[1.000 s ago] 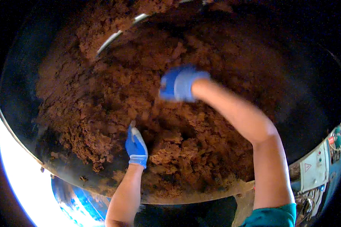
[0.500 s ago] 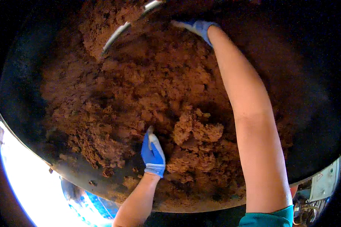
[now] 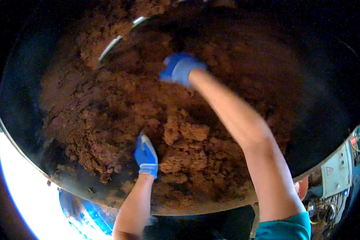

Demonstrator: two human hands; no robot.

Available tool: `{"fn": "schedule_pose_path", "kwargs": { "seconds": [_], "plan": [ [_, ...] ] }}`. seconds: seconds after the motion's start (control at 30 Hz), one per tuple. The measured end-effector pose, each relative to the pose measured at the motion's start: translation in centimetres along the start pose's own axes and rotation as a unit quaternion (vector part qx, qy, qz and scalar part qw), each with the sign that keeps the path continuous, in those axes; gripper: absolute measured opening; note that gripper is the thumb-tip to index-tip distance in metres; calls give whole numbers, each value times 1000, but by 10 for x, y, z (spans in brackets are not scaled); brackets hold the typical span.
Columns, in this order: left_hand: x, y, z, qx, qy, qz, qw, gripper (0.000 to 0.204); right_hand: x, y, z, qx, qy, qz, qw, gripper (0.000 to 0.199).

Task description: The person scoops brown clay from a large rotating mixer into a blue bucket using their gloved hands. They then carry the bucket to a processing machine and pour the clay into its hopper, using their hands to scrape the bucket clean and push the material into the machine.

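Observation:
A deep bed of crumbly reddish-brown material [image 3: 188, 132] with lumps in it fills a large dark round vessel [image 3: 20, 108]. My left hand [image 3: 146, 156], in a blue and whitish work glove, rests in the near part of the bed with fingers stretched forward and their tips stained. Farther in, my right hand [image 3: 182, 69] in a matching glove hangs over or touches the material; motion smears its fingers, and whether they hold any is unclear. A loose clump [image 3: 186, 132] lies between the two arms.
Toward the far left a curved pale metal strip [image 3: 110, 47] sticks out of the material. The vessel's rim [image 3: 212, 212] curves along the near side. Outside it stand a grey-green control box [image 3: 337, 172] with cables at right and a shiny blue object [image 3: 86, 212] at left.
My right hand has drawn back from the far side toward the middle, its elbow bending. In the picture, my left hand and the nearby clump have shifted left a little, as the view moved.

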State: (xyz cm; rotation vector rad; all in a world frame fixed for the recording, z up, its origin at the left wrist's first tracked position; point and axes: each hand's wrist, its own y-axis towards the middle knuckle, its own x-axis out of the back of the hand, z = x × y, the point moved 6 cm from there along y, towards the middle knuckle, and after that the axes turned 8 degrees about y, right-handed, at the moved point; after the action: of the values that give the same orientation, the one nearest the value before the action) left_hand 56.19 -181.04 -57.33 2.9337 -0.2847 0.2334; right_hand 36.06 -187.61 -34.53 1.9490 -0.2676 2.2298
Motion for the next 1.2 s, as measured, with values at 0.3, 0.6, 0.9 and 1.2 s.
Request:
{"fn": "schedule_pose_path", "kwargs": {
  "seconds": [0.3, 0.6, 0.9, 1.2],
  "plan": [
    [-12, 0, 12, 74, -119, 91, 986, 50, 26, -78, 43, 124, 62, -41, 990, 42],
    [-11, 1, -9, 64, -14, 157, 985, 60, 90, -34, -76, -168, -201, -68, 963, 62],
    [-24, 5, 18, 119, -155, 177, 965, 60, 57, -185, -1, 7, -30, -176, 984, 31],
    [-21, 2, 28, 295, -248, 121, 915, 58, 68, -211, 12, 93, -79, -151, 981, 50]
  ]
}}
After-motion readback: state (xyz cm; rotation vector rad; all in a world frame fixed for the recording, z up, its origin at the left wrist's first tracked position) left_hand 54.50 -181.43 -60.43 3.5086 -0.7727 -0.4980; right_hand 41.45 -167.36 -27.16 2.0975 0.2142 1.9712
